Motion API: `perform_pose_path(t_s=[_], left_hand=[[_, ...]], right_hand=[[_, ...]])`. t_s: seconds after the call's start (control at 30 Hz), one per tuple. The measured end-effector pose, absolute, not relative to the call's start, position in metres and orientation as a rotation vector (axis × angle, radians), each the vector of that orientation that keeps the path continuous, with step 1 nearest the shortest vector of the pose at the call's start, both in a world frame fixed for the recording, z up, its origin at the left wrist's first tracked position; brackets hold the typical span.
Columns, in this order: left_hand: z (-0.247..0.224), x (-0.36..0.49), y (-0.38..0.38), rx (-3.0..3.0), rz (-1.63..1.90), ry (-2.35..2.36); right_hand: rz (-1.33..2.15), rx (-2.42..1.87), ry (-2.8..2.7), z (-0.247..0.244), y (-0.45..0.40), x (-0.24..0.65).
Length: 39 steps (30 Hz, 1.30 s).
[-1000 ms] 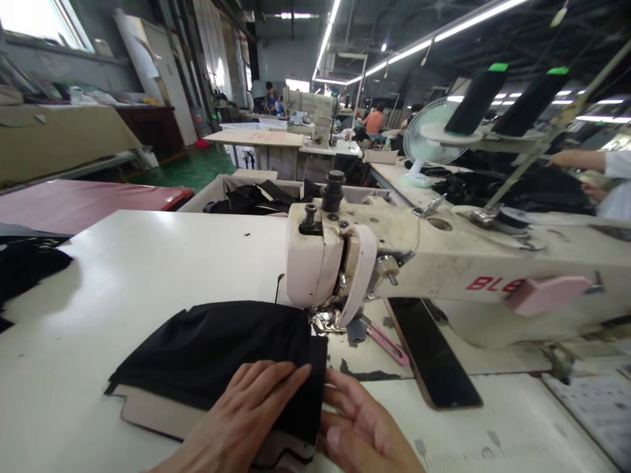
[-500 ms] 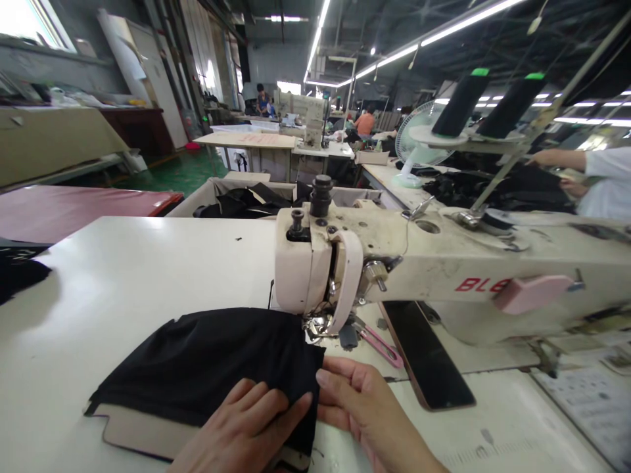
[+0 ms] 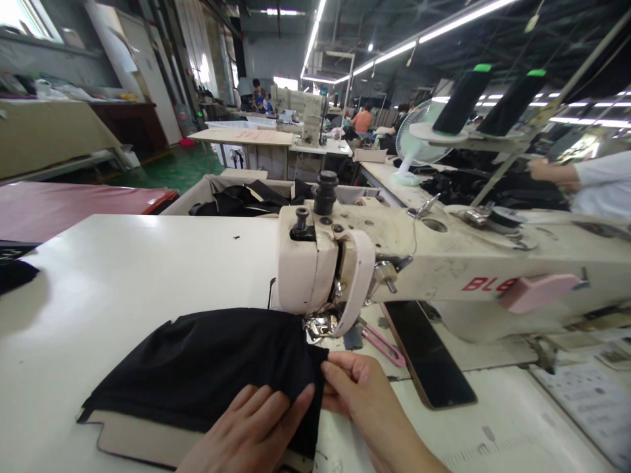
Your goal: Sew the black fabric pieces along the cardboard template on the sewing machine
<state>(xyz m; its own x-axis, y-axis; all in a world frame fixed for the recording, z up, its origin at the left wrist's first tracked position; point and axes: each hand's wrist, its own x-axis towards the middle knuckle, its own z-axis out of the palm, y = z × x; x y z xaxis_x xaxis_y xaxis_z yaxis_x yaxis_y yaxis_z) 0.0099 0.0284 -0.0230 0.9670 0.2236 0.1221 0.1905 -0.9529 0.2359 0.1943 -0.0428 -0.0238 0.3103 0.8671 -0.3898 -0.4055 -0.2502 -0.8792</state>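
Note:
A black fabric piece (image 3: 211,368) with a beige layer (image 3: 148,439) showing along its near edge lies on the white table. Its right end reaches the presser foot (image 3: 320,326) of the sewing machine (image 3: 305,269). My left hand (image 3: 259,420) rests on top of the cloth, fingers lying over it and the thumb apart. At the right edge, just below the presser foot, my right hand (image 3: 362,394) pinches the fabric's corner between thumb and fingers. Beside that hand lie pink thread snips (image 3: 383,345) and a dark phone (image 3: 428,358).
Dark cloth (image 3: 17,276) sits at the table's left edge. Behind the table stands a bin (image 3: 197,195) of black pieces. Two black thread cones (image 3: 461,102) and a fan (image 3: 411,141) stand at the right. A co-worker's arm (image 3: 557,174) handles dark fabric there.
My right hand has shifted slightly up along the fabric's edge, its fingers closing more tightly on the corner. My left hand stays on the cloth, moved slightly right. The view has shifted a little.

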Motion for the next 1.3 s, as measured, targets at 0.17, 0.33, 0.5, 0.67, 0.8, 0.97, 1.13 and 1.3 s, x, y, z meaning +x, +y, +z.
perform_pose_path(t_s=[0.17, 0.33, 0.5, 0.67, 0.8, 0.97, 1.13, 1.3], left_hand=[[-0.009, 0.027, 0.026, 2.731, -0.031, 0.463], [0.008, 0.036, 0.023, 2.691, -0.209, 0.563], [0.008, 0.034, 0.02, 2.729, -0.197, 0.55], [-0.014, 0.02, 0.019, 2.76, 0.088, 0.525], [-0.023, 0.011, 0.021, 2.705, 0.375, 0.57], [-0.022, 0.032, 0.019, 2.563, 0.261, 0.868], [-0.028, 0.044, 0.011, 2.631, 0.313, 0.946], [-0.034, 0.037, 0.008, 2.755, 0.443, 0.898]], right_hand=[[1.279, -1.372, -0.461, -0.011, -0.043, 0.192], [1.295, -1.349, -0.412, -0.001, -0.043, 0.191], [1.288, -1.345, -0.37, -0.009, -0.043, 0.192], [1.312, -1.298, -0.366, -0.01, -0.044, 0.194], [1.367, -1.232, -0.429, -0.005, -0.046, 0.194], [1.373, -1.205, -0.493, -0.006, -0.047, 0.193], [1.339, -1.231, -0.509, -0.01, -0.047, 0.194], [1.259, -1.298, -0.528, -0.016, -0.047, 0.199]])
